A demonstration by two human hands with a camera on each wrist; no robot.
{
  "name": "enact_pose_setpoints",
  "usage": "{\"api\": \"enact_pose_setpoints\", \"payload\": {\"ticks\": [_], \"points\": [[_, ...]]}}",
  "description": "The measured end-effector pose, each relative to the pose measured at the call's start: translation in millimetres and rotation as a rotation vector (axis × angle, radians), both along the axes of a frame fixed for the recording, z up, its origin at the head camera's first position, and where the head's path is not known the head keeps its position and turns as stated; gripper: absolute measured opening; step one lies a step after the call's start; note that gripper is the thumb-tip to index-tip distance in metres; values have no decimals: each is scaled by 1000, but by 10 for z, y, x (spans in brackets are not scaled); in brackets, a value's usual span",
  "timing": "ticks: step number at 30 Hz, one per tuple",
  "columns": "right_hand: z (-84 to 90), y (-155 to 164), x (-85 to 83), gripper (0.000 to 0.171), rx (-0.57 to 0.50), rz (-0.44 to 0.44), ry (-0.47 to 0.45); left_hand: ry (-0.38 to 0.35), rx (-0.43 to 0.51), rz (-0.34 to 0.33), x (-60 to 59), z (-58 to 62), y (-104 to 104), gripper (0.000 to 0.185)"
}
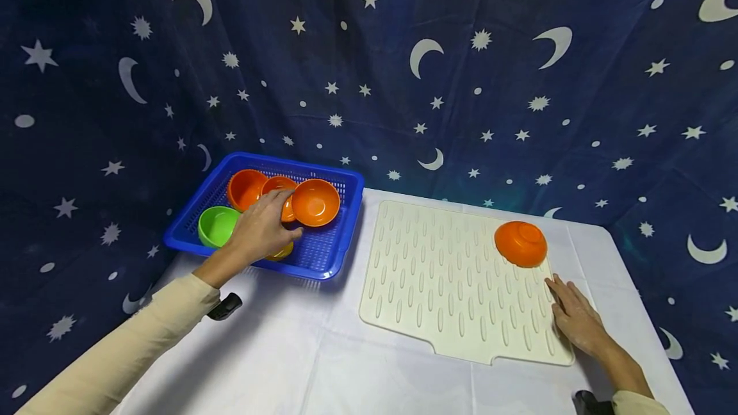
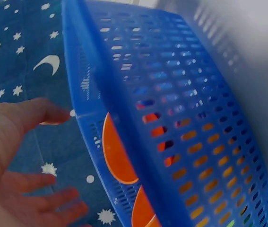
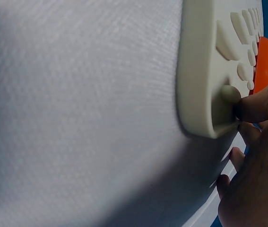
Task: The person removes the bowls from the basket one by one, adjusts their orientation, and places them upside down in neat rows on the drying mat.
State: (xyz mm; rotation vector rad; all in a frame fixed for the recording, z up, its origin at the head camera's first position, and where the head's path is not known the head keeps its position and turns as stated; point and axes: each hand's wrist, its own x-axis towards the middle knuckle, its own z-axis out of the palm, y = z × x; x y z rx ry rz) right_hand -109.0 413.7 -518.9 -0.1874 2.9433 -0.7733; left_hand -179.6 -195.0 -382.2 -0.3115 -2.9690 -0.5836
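- Nothing is gripped by the left hand [image 1: 262, 228]: its fingers are spread and relaxed over the bowls in the blue basket [image 1: 323, 260], the fingertips lying on or just above an orange bowl [image 1: 282, 205]; contact cannot be told for certain.
- Three orange bowls are seen in the basket: that middle one, another orange bowl [image 1: 314, 202] tilted on its side just to its right, and a third [image 1: 245, 187] to its left.
- A green bowl [image 1: 216, 225] lies open side up beside the wrist, and a yellow bowl [image 1: 281, 252] is mostly hidden under the palm.
- In the left wrist view, orange rims show through the basket's slotted wall [image 2: 171, 127].
- The right hand [image 1: 573, 314] is laid flat, fingers straight, on the near right edge of the cream drying mat [image 1: 450, 280]; nothing is held.
- An upturned orange bowl [image 1: 521, 243] rests on the mat's far right corner, near those fingers but apart from them.
- Basket and mat are set side by side on a white tablecloth [image 1: 300, 364].
- A dark blue cloth [image 1: 461, 69] printed with stars and moons is hung behind.
- Both forearms are covered by cream sleeves.
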Motion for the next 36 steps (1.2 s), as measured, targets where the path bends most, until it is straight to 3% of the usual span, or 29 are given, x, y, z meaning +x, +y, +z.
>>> {"api": "enact_pose_setpoints", "payload": {"ticks": [5,16,23,33,36], "points": [[12,25,-14,48,0,-2,4,-114,-73,50,-27,45,-89,99],[-32,-61,-1,49,9,-11,-16,-399,-222,127,36,37,-183,102],[-8,-62,-8,49,14,-18,-20,-445,-290,160,3,-30,-199,109],[-25,-48,28,48,13,-24,24,-513,-219,193,-49,-98,-369,97],[-32,-44,35,47,18,-28,34,-496,-199,189,-47,-121,-394,96]]}}
